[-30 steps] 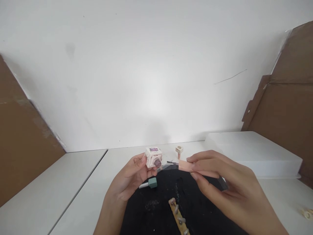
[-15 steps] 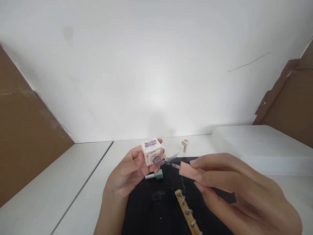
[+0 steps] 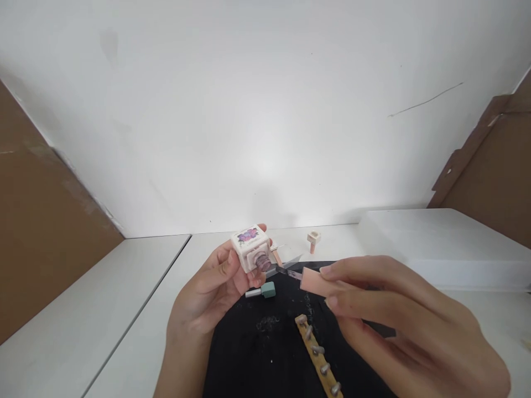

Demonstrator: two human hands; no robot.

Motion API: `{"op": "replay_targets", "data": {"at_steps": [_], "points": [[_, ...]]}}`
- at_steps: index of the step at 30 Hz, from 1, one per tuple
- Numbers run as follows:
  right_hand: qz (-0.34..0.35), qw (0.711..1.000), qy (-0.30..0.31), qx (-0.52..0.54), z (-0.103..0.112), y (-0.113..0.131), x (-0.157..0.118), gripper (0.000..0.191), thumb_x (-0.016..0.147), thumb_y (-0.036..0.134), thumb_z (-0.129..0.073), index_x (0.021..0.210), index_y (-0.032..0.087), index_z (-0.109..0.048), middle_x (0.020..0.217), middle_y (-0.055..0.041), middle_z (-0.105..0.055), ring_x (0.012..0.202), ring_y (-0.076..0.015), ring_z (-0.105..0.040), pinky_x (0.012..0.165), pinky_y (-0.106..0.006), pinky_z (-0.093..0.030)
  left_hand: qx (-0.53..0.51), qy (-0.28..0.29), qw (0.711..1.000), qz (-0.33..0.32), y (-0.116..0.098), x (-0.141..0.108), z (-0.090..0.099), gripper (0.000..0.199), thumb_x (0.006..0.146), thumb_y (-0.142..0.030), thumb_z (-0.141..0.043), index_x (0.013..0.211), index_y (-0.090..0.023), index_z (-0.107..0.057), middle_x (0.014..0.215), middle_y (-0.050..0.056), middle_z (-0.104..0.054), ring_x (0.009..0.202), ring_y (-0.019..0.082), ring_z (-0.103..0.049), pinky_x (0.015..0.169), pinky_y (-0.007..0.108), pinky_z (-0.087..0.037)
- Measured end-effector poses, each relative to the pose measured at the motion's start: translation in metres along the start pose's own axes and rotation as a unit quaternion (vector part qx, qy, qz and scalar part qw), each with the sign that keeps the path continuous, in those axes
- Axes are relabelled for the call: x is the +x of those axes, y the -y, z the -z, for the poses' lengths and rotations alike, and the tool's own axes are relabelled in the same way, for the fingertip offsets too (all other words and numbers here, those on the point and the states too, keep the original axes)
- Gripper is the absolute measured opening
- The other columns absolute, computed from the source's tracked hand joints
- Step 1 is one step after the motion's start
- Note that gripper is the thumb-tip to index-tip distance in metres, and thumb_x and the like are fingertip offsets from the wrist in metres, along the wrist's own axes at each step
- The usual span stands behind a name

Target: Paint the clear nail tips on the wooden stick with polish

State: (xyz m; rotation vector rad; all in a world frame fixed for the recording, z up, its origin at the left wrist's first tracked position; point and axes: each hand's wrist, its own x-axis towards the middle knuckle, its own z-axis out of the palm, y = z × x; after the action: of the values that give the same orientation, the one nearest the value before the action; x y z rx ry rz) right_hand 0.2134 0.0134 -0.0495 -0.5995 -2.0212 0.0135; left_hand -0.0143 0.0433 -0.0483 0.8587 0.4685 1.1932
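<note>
A square white bottle [image 3: 251, 247] with a purple flower print is tilted in my left hand [image 3: 219, 282], its open, stained neck pointing right and down. My right hand [image 3: 385, 304] pinches a peach cap [image 3: 314, 281] from the right. From that cap a brush [image 3: 286, 271] with a dark tip reaches left, just beside the bottle neck; whether they touch is hard to tell. Below the hands, a green-capped bottle [image 3: 267, 289] with a silver end lies on the black mat [image 3: 249, 354]. A yellow strip [image 3: 319, 362] bearing several grey oval pieces lies between my forearms.
Behind the hands stands a small white bottle with a peach cap [image 3: 313, 241]. Another peach-capped item [image 3: 276, 256] and a grey pointed piece lie behind the brush. A white box [image 3: 440, 237] sits at the back right, with brown cardboard [image 3: 50, 221] on the left.
The bottle has moved slightly left and up with my left hand. The brush has shifted a little left along with the cap, and more of its dark tip shows beside the neck.
</note>
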Motion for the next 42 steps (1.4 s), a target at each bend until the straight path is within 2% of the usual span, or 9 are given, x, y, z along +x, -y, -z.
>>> {"op": "replay_targets", "data": {"at_steps": [4,9,14,17,21,26,31,36,42], "points": [[0.006,1.000,0.008,-0.018,0.002,-0.004,-0.009,0.027,0.087,0.001,-0.057,0.101,0.024,-0.064,0.109,-0.0010,-0.070,0.094,-0.0100,-0.071,0.079,-0.016,-0.059,-0.022,-0.011,1.000,-0.015,0.008,0.002,0.001,0.038,0.069,-0.029,-0.085,0.103,-0.015,-0.077,0.087,0.003,-0.078,0.057,0.007,-0.059,0.056,0.019,-0.053],[0.012,1.000,0.009,-0.026,0.004,-0.006,-0.012,0.027,0.087,0.000,-0.056,0.101,0.023,-0.063,0.108,-0.0012,-0.071,0.098,-0.0103,-0.070,0.081,-0.015,-0.058,-0.036,-0.010,0.999,-0.015,0.012,0.002,0.004,0.038,0.070,-0.018,-0.083,0.107,-0.016,-0.076,0.097,0.004,-0.080,0.055,0.005,-0.059,0.055,0.018,-0.055],[0.007,1.000,0.001,-0.008,0.004,-0.006,-0.009,0.027,0.087,-0.002,-0.055,0.094,0.022,-0.063,0.107,-0.0013,-0.069,0.085,-0.0080,-0.071,0.071,-0.015,-0.058,-0.036,0.011,0.999,-0.019,0.011,0.004,0.001,0.041,0.068,-0.013,-0.083,0.108,-0.018,-0.075,0.102,0.002,-0.080,0.056,0.005,-0.061,0.054,0.016,-0.056],[0.007,1.000,0.004,-0.004,0.005,-0.004,-0.007,0.025,0.089,0.000,-0.055,0.094,0.023,-0.064,0.106,-0.0021,-0.070,0.081,-0.0096,-0.073,0.064,-0.018,-0.059,-0.033,0.022,0.999,-0.021,0.010,0.005,-0.002,0.042,0.068,-0.011,-0.083,0.109,-0.019,-0.075,0.103,0.001,-0.080,0.057,0.005,-0.062,0.054,0.015,-0.056],[0.004,1.000,0.002,0.002,0.004,-0.002,-0.005,0.022,0.091,0.003,-0.055,0.092,0.023,-0.063,0.102,-0.0017,-0.071,0.080,-0.0121,-0.075,0.064,-0.020,-0.060,-0.024,0.027,0.999,-0.033,0.010,0.003,-0.004,0.042,0.071,-0.011,-0.080,0.111,-0.020,-0.074,0.107,0.000,-0.079,0.061,0.006,-0.064,0.055,0.016,-0.057],[-0.007,1.000,-0.009,0.003,-0.003,-0.003,-0.005,0.022,0.090,0.002,-0.057,0.093,0.023,-0.064,0.104,-0.0015,-0.072,0.083,-0.0127,-0.075,0.063,-0.019,-0.060,-0.005,0.002,0.999,-0.054,0.013,0.005,-0.004,0.040,0.071,-0.013,-0.081,0.110,-0.022,-0.075,0.106,-0.001,-0.079,0.060,0.007,-0.062,0.056,0.016,-0.057],[-0.002,0.999,-0.035,-0.021,-0.010,-0.005,-0.011,0.025,0.088,0.000,-0.056,0.094,0.023,-0.065,0.102,-0.0014,-0.073,0.083,-0.0124,-0.075,0.070,-0.020,-0.060,0.015,-0.039,0.997,-0.067,0.017,0.005,-0.007,0.041,0.066,-0.016,-0.086,0.106,-0.021,-0.077,0.097,-0.001,-0.079,0.052,0.004,-0.055,0.056,0.016,-0.056],[0.005,0.999,-0.007,-0.032,-0.009,-0.003,-0.010,0.023,0.090,0.002,-0.055,0.095,0.022,-0.065,0.097,-0.0039,-0.074,0.078,-0.0144,-0.075,0.058,-0.022,-0.057,0.027,-0.066,0.993,-0.089,0.017,0.002,-0.013,0.037,0.065,-0.022,-0.087,0.101,-0.022,-0.078,0.085,0.000,-0.078,0.053,0.004,-0.055,0.057,0.015,-0.055],[0.004,1.000,-0.009,-0.022,-0.011,-0.003,-0.008,0.022,0.090,0.003,-0.055,0.093,0.022,-0.065,0.097,-0.0048,-0.074,0.081,-0.0163,-0.074,0.057,-0.023,-0.057,0.031,-0.087,0.991,-0.096,0.015,0.000,-0.016,0.036,0.062,-0.024,-0.089,0.097,-0.024,-0.079,0.087,0.000,-0.078,0.050,0.003,-0.051,0.054,0.013,-0.053]]}}
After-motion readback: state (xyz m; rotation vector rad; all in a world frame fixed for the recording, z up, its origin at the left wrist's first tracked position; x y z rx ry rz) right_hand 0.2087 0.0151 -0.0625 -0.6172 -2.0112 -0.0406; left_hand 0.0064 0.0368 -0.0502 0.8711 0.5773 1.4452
